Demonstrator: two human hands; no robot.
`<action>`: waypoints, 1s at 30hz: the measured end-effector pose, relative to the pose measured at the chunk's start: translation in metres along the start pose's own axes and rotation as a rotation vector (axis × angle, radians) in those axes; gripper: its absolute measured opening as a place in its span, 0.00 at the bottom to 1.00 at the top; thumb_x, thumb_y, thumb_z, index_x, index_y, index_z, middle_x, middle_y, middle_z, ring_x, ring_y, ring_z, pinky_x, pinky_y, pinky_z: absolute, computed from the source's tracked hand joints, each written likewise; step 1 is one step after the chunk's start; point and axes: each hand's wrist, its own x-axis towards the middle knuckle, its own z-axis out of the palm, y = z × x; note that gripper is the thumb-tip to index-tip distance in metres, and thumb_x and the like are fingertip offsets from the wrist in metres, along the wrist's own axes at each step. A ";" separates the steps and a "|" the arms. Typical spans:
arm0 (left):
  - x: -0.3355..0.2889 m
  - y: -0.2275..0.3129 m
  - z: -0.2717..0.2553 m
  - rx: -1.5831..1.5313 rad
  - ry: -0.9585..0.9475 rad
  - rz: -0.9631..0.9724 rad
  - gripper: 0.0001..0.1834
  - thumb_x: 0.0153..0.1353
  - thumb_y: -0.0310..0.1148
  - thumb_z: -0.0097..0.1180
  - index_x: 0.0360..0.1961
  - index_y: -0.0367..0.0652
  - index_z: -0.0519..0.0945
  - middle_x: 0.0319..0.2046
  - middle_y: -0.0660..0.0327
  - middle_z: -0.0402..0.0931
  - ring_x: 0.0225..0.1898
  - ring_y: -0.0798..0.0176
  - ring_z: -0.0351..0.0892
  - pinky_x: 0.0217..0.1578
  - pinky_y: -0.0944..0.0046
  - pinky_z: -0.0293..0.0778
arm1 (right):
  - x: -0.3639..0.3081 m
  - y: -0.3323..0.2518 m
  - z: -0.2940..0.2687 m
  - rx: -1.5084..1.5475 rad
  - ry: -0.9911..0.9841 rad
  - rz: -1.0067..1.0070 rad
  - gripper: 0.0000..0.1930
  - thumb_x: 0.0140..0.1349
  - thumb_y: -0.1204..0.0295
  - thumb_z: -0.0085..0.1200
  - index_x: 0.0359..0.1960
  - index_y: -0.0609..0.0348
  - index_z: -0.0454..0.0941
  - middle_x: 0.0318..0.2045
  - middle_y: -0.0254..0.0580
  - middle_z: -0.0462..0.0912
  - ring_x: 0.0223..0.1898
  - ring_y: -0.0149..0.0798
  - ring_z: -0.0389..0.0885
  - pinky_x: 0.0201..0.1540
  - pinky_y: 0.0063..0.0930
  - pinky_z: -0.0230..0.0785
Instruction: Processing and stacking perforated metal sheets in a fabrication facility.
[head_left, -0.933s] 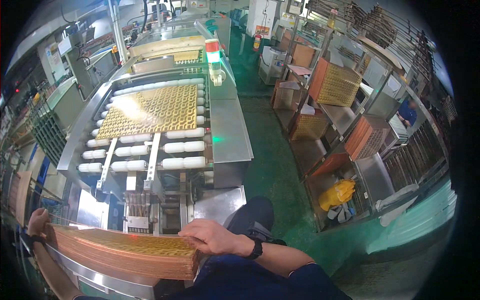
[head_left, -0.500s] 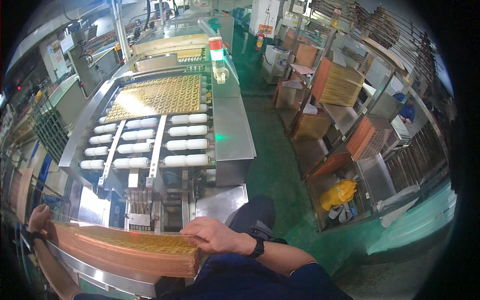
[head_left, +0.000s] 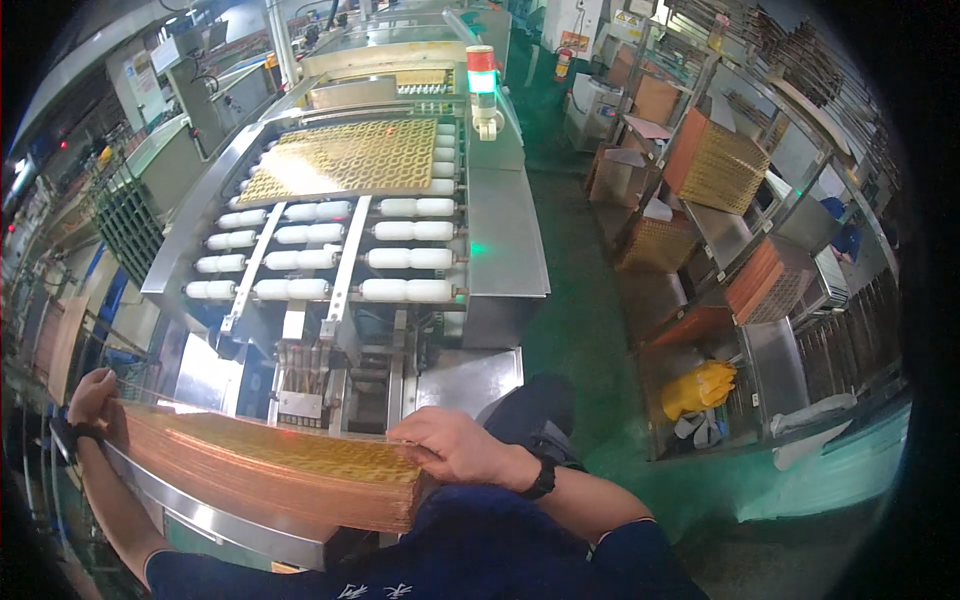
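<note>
A thick stack of thin copper-coloured panels (head_left: 270,490) with gold patterned faces lies in front of me. My left hand (head_left: 92,398) pinches a thin circuit board panel (head_left: 250,420) at its far left corner. At the other end, the fingers of my right hand (head_left: 450,450) are closed on the same panel. It shows almost edge-on, slightly raised off the stack's far side, with the gold pattern visible beneath. Beyond, another gold patterned panel (head_left: 345,155) lies flat on white conveyor rollers (head_left: 410,258).
A signal tower (head_left: 481,85) with its green lamp lit stands on the machine's right side (head_left: 505,225). To the right, a metal rack holds panel stacks (head_left: 770,278) and yellow gloves (head_left: 698,388). A green lattice rack (head_left: 128,222) stands at the left.
The view has shifted, moving the scene up and to the right. Both hands still grip the panel, and more of the gold face under it shows. The panel on the rollers sits slightly farther away.
</note>
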 end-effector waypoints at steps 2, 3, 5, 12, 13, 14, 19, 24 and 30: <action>0.008 -0.013 -0.008 0.010 0.046 -0.034 0.18 0.69 0.46 0.51 0.31 0.42 0.76 0.25 0.67 0.71 0.26 0.70 0.69 0.26 0.65 0.67 | 0.008 0.004 -0.001 0.013 0.000 -0.017 0.13 0.62 0.71 0.59 0.46 0.65 0.81 0.41 0.51 0.84 0.42 0.53 0.82 0.46 0.41 0.75; 0.010 -0.009 -0.006 0.007 0.047 -0.052 0.18 0.68 0.46 0.51 0.31 0.42 0.76 0.25 0.67 0.71 0.26 0.70 0.69 0.26 0.65 0.67 | 0.009 0.006 0.000 0.006 0.005 -0.029 0.13 0.62 0.71 0.59 0.46 0.65 0.81 0.40 0.51 0.84 0.42 0.53 0.82 0.46 0.41 0.75; 0.015 -0.009 -0.005 0.006 0.047 -0.070 0.18 0.68 0.47 0.51 0.31 0.42 0.76 0.25 0.67 0.71 0.26 0.69 0.70 0.26 0.65 0.67 | 0.010 0.010 0.000 0.001 0.012 -0.039 0.13 0.61 0.72 0.59 0.45 0.65 0.81 0.40 0.51 0.84 0.41 0.53 0.82 0.45 0.42 0.75; 0.019 -0.015 -0.011 0.018 0.006 -0.026 0.18 0.68 0.47 0.52 0.31 0.43 0.76 0.25 0.67 0.71 0.25 0.70 0.70 0.25 0.66 0.67 | 0.013 0.009 0.001 -0.018 -0.016 -0.042 0.13 0.60 0.74 0.61 0.46 0.63 0.81 0.40 0.51 0.84 0.43 0.53 0.83 0.46 0.41 0.76; 0.023 -0.022 -0.012 0.016 0.007 0.019 0.18 0.68 0.48 0.52 0.31 0.43 0.76 0.24 0.67 0.71 0.25 0.71 0.70 0.25 0.66 0.68 | 0.014 0.009 0.002 -0.020 -0.022 -0.044 0.13 0.59 0.74 0.61 0.46 0.63 0.81 0.40 0.51 0.84 0.43 0.53 0.83 0.46 0.41 0.76; 0.026 -0.029 -0.014 0.019 0.009 0.014 0.18 0.68 0.48 0.52 0.31 0.43 0.76 0.24 0.67 0.71 0.25 0.71 0.70 0.25 0.66 0.68 | 0.014 0.009 0.002 -0.014 -0.024 -0.045 0.13 0.59 0.74 0.61 0.46 0.63 0.81 0.40 0.51 0.84 0.43 0.53 0.83 0.46 0.41 0.76; 0.031 -0.018 -0.011 0.037 0.011 -0.010 0.17 0.69 0.47 0.52 0.31 0.44 0.77 0.25 0.67 0.73 0.23 0.71 0.70 0.21 0.67 0.67 | 0.019 0.013 0.000 -0.026 -0.020 -0.035 0.14 0.58 0.75 0.62 0.46 0.61 0.82 0.40 0.50 0.84 0.42 0.52 0.83 0.45 0.41 0.76; 0.021 0.017 0.000 -0.005 0.032 -0.076 0.17 0.69 0.46 0.52 0.32 0.44 0.77 0.25 0.67 0.73 0.23 0.71 0.71 0.22 0.67 0.68 | 0.023 0.018 0.000 -0.036 0.006 -0.032 0.13 0.58 0.75 0.62 0.46 0.61 0.82 0.40 0.49 0.84 0.42 0.52 0.83 0.45 0.40 0.77; 0.045 -0.040 -0.013 -0.013 0.024 0.012 0.17 0.70 0.45 0.51 0.33 0.42 0.77 0.24 0.66 0.73 0.24 0.71 0.72 0.24 0.67 0.69 | 0.019 0.026 0.006 -0.018 0.049 -0.055 0.12 0.60 0.74 0.61 0.45 0.62 0.83 0.39 0.49 0.84 0.41 0.52 0.83 0.44 0.40 0.76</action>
